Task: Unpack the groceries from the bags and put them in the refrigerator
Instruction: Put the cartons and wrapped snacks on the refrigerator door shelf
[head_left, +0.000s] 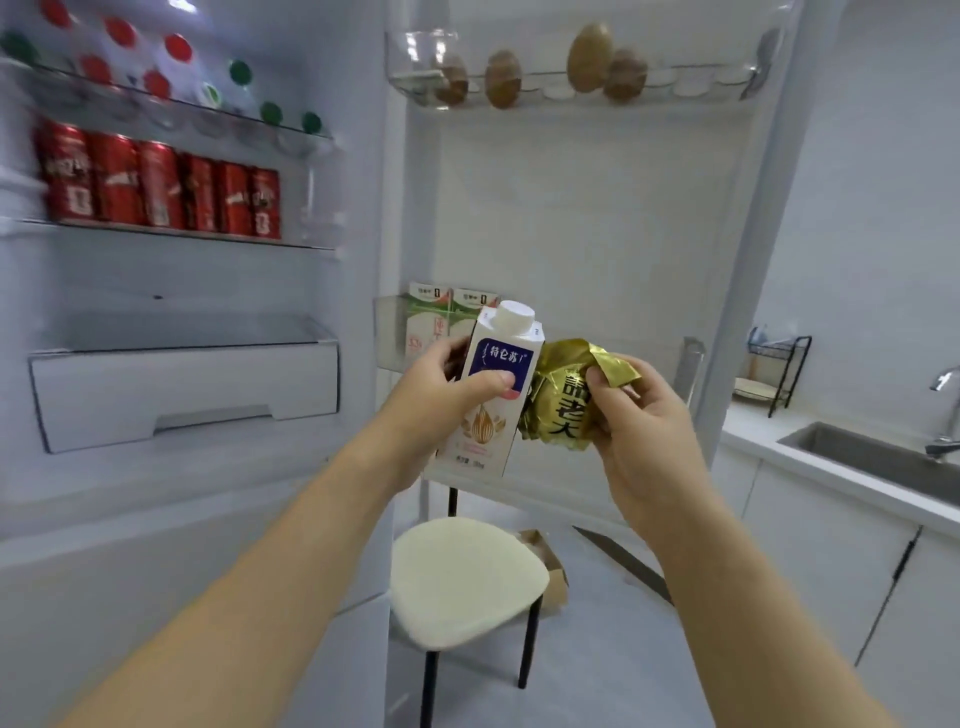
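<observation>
My left hand (436, 400) held the white blue-labelled cardboard milk carton (501, 358) upright, fingers (493, 383) curled round it, before the open white refrigerator door (571, 208). My right hand (644, 415) gripped the crumpled gold foil packet (558, 400) in curled fingers, just beside the carton.

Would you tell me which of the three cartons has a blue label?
The carton in the left hand, topped by a white cap; the two cartons in the door bin show green.

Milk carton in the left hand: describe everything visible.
The carton is white, cardboard-looking, with a slanted top, a closed white cap, a blue label and a grain picture below. It is held nearly upright before the fridge door. The left hand grips it, thumb on the label; a gold packet is beside it.
</observation>
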